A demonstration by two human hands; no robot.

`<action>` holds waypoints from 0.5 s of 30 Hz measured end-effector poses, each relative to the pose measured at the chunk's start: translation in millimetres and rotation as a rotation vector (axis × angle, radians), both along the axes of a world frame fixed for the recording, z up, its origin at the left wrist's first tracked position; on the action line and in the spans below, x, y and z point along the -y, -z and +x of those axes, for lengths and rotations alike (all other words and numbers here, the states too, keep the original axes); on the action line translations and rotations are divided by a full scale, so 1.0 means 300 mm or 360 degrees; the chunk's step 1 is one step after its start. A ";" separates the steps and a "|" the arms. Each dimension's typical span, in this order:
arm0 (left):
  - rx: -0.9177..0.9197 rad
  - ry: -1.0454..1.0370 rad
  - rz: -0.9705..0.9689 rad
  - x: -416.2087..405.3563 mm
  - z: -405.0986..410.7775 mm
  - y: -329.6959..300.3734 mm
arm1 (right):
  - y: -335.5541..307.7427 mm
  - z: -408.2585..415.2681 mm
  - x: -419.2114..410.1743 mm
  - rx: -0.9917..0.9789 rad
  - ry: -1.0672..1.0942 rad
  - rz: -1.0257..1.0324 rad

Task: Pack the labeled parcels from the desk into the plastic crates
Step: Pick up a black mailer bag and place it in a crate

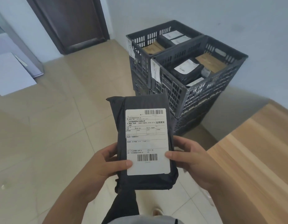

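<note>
A carrying step, I judge: next, a lowering into the slotted grey plastic crates (203, 88), stacked ahead by the wall and already part-filled; which tier has room is hard to tell. Wood-grain table (256, 159) at right. The soft black poly parcel (122, 143), white label up, is held above the floor, left hand (106, 165) and right hand (188, 160) fingers curled round its edges

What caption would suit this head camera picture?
Both hands, left and right, hold a labeled black parcel before the dark plastic crates.

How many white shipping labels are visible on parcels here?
4: one on the held parcel, two in the far crate, one in the near crate. Others may be hidden.
</note>
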State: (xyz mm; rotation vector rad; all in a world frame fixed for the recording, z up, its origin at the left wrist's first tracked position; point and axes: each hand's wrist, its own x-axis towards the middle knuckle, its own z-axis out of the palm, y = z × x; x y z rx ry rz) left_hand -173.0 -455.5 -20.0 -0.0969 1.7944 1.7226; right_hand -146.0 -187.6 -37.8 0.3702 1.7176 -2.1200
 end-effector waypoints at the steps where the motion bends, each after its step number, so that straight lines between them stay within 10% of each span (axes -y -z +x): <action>1: 0.0023 0.0015 0.0018 0.003 -0.061 0.010 | 0.006 -0.053 0.005 0.0011 0.0013 0.0004; 15: -0.0003 0.0300 0.0268 -0.016 -1.124 -0.045 | -0.154 -0.869 0.080 -0.0045 0.0544 0.0119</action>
